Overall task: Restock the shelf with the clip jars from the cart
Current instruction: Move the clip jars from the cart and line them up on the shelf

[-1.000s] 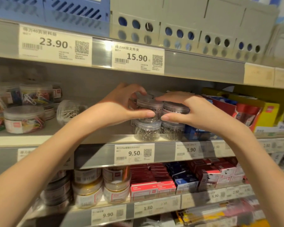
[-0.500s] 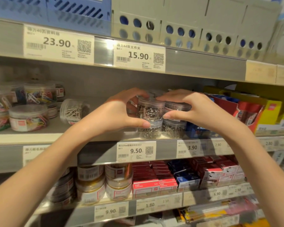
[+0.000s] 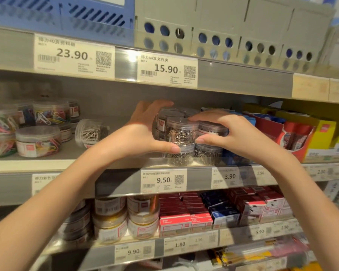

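Both hands on the stack! Left hand (image 3: pixel 143 133) and right hand (image 3: pixel 231 132) grip the upper clip jar (image 3: pixel 181 130) on the shelf (image 3: pixel 67 165).

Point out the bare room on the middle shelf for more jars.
Bare patch: between the tipped-over jar and the left hand. Crowded: silver clip jars stacked under both hands, right hand, red box tight beside; colored-clip jars far left.

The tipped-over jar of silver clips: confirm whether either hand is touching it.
No: the tipped-over jar lies alone, left of the left hand and right hand, which hold the stacked jars.
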Tool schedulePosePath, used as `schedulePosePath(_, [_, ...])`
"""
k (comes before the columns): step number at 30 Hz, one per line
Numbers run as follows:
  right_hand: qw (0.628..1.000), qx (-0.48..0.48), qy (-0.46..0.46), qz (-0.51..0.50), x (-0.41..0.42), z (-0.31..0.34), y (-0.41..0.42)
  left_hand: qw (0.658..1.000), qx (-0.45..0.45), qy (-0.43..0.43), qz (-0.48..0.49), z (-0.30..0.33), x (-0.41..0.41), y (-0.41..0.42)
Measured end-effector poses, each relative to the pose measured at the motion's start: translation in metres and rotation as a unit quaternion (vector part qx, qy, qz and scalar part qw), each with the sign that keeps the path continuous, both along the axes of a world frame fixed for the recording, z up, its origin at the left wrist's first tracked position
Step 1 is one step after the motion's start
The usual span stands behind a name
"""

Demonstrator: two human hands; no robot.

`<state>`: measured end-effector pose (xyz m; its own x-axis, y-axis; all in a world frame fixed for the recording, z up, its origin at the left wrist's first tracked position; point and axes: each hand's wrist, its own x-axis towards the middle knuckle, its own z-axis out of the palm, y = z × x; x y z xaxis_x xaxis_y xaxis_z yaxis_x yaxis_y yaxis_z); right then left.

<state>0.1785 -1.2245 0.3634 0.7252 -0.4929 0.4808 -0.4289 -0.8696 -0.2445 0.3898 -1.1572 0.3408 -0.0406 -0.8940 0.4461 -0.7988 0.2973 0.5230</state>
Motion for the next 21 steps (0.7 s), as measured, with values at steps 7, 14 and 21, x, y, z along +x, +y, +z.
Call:
schedulePosePath(7, [1.0,-0.013,-0.018,0.019,-0.0001,-0.0026,-0.0051,0.996,0.085,-0.027,-0.019,0.0027,0.001,-0.0019])
schedulePosePath(14, [1.0,-0.006,-0.019,0.017,-0.0012,-0.0018,-0.004,0.998,0.046,-0.027,-0.015,0.0033,0.0003,0.0011])
schedulePosePath(21, [1.0,-0.002,-0.019,0.013,-0.0003,-0.0019,-0.0029,0.998,0.046,-0.038,-0.019,0.0017,0.0012,-0.0003])
